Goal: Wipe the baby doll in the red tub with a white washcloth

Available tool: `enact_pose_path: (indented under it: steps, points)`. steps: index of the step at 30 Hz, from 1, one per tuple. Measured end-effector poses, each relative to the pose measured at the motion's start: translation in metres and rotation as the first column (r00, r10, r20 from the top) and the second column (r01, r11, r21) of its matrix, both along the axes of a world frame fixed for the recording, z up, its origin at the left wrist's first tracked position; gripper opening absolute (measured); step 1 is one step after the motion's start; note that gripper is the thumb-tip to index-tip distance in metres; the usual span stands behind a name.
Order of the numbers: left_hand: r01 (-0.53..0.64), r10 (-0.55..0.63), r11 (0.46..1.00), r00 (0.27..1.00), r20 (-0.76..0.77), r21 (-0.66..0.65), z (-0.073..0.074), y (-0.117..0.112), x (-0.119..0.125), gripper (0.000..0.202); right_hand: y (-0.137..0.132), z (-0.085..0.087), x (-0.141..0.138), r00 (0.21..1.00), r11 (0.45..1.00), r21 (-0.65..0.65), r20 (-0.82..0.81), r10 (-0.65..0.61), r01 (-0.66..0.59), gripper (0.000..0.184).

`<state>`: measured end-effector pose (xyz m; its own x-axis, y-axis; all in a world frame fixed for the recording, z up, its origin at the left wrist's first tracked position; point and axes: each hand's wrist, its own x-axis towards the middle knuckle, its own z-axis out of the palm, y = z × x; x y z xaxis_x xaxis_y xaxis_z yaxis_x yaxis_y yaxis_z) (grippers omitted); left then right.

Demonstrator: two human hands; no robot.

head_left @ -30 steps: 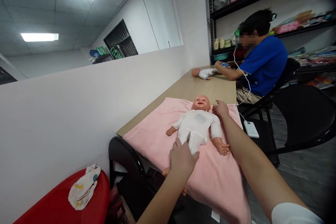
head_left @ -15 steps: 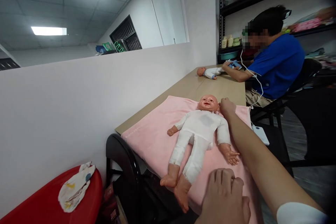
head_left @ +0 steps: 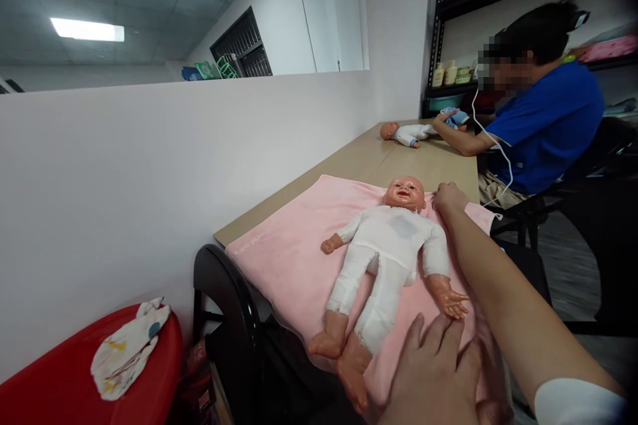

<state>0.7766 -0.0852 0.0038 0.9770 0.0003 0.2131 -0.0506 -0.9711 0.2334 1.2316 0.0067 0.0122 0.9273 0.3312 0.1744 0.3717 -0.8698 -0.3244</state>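
Note:
A baby doll [head_left: 391, 252] in a white suit lies face up on a pink blanket [head_left: 294, 259] spread over a wooden table [head_left: 369, 159]. My left hand [head_left: 438, 372] lies flat with fingers stretched out on the blanket's near edge, beside the doll's legs and just below its hand. My right hand [head_left: 448, 198] rests on the blanket right next to the doll's head, fingers curled downward; whether it grips the cloth is hidden.
Another person in a blue shirt [head_left: 543, 119] sits at the table's far end, handling a second doll [head_left: 406, 134]. A black chair [head_left: 229, 305] stands at the near table edge. A patterned cloth [head_left: 124, 348] lies on a red surface [head_left: 64, 385]. Shelves stand behind.
My left hand left the doll's belly, swung to the right near edge of the blanket and spread flat. The doll's legs now show. My right hand stayed by the doll's head.

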Motion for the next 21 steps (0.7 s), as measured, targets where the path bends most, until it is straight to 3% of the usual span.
enact_pose_path:
  steps: [4,8,10,14,18,21]
  points:
    - [0.006,-0.008,0.989,1.000,-0.014,-0.149,0.014,0.001,0.000,0.067,-0.007,0.002,0.002,0.997,0.998,0.061,-0.073,0.029,-0.024,0.043]
    - [0.016,-0.027,0.973,0.999,-0.044,-0.229,0.019,0.003,0.001,0.061,-0.030,-0.001,-0.010,0.967,0.967,0.010,-0.019,0.254,-0.254,0.046]
    - [0.031,-0.038,0.973,0.999,-0.025,-0.228,0.017,0.004,0.003,0.062,-0.048,-0.004,-0.026,0.925,0.926,-0.035,0.049,0.378,-0.376,0.039]
    - [0.027,-0.018,0.983,0.999,0.047,-0.184,0.013,0.006,0.007,0.058,-0.088,-0.009,-0.070,0.907,0.923,-0.133,0.177,0.381,-0.362,0.039]
    - [0.026,-0.020,0.995,0.998,0.066,-0.096,0.016,0.005,0.007,0.043,-0.122,-0.012,-0.114,0.850,0.850,-0.248,0.143,0.507,-0.465,0.033]
    - [0.000,0.001,1.000,0.998,0.063,-0.030,0.024,0.002,0.001,0.036,-0.153,-0.023,-0.149,0.874,0.864,-0.215,0.076,0.480,-0.456,0.049]
